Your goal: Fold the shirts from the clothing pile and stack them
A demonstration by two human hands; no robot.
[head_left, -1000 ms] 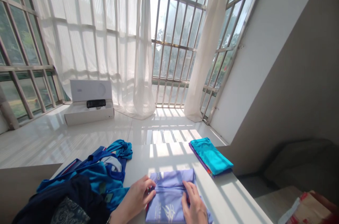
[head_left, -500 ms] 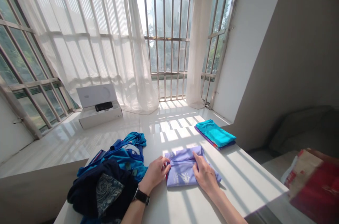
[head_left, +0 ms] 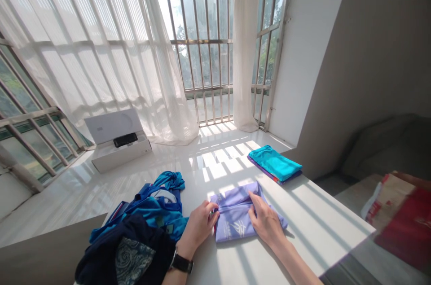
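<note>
A folded lavender shirt [head_left: 232, 217] with a white printed emblem lies flat on the white tabletop, a crease running across it. My left hand [head_left: 201, 226], a black-strapped watch on its wrist, pinches the shirt's left edge between thumb and fingers. Something red peeks out beneath that edge. On the shirt's right part rests my right hand [head_left: 266, 217], fingers stretched forward and thumb apart. Left of my hands lies a loose heap of blue clothes [head_left: 161, 208], with a dark navy garment [head_left: 101, 249] bearing a paisley patch at its front.
Folded turquoise cloth [head_left: 276, 162] lies on purple cloth at the back right. An open white box [head_left: 123, 157] holding a black device [head_left: 125, 140] stands at the back left. Behind are white curtains [head_left: 101, 51] and a barred window. A red and tan bag [head_left: 400, 217] sits beyond the table's right edge.
The camera view has tilted and shifted slightly. Both hands keep nearly the same places on the lavender shirt, whose fold looks unchanged.
</note>
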